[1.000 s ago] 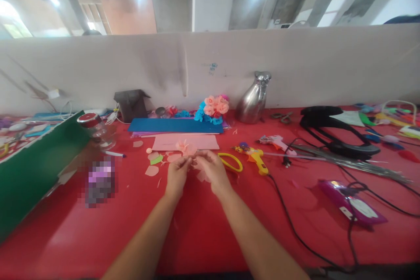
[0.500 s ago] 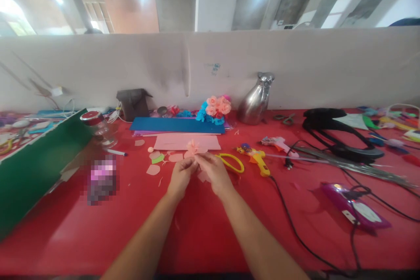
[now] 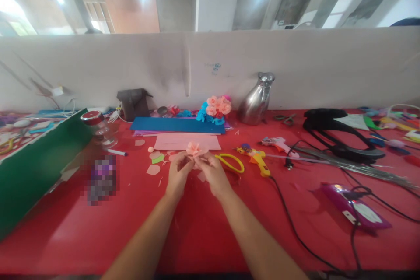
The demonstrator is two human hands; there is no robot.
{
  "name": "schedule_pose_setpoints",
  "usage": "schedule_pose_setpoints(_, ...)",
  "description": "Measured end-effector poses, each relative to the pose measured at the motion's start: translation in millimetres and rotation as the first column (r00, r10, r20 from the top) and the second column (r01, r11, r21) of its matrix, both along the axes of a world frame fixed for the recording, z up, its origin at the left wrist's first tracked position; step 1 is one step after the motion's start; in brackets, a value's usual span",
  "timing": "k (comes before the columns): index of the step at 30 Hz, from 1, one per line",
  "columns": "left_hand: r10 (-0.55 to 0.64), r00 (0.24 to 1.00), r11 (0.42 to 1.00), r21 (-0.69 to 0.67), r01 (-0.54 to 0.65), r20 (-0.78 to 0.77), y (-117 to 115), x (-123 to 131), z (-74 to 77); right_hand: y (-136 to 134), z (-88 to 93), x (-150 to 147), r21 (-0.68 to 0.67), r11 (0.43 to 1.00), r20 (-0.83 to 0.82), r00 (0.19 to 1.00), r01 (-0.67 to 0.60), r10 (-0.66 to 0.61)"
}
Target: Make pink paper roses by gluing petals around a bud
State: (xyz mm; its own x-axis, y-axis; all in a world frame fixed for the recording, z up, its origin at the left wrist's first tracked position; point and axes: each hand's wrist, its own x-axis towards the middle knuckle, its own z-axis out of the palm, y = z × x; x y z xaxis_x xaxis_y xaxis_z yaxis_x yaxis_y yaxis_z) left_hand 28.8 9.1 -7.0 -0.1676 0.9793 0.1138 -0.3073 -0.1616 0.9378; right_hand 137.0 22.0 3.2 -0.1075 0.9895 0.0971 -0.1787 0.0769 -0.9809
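Note:
A small pink artificial flower (image 3: pixel 194 148) is pinched between my two hands, above the red table. My left hand (image 3: pixel 179 171) closes its thumb and fingers on the flower's left underside. From the right, my right hand (image 3: pixel 211 171) grips it at the base; the exact hold is hidden by the fingers. Loose pink petal pieces (image 3: pixel 153 169) lie to the left of my hands, along with a light green piece (image 3: pixel 158 159). A pink sheet (image 3: pixel 164 141) lies just behind the flower. Yellow-handled scissors (image 3: pixel 234 167) rest beside my right hand.
Two glue guns, one yellow (image 3: pixel 260 164) and one pink (image 3: pixel 278 143), lie right with cords. Behind stand a steel jug (image 3: pixel 257 100) and a pink-and-blue flower bunch (image 3: pixel 218 107). A glass jar (image 3: pixel 103 131) and green board (image 3: pixel 42 170) are left; a purple device (image 3: pixel 356 208) sits right.
The flower has tilted, and its petals now look wider and face more toward me. My fingers have shifted slightly around its base, with the left hand a little more opened out.

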Motion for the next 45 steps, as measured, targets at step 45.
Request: schedule_pose_setpoints(45,-0.06,0.97,0.994,-0.076,0.08,0.236,2.6,2.4,-1.5,-2.6,-0.9,-6.2,0.051,0.995,0.095,0.991,0.089,-0.094)
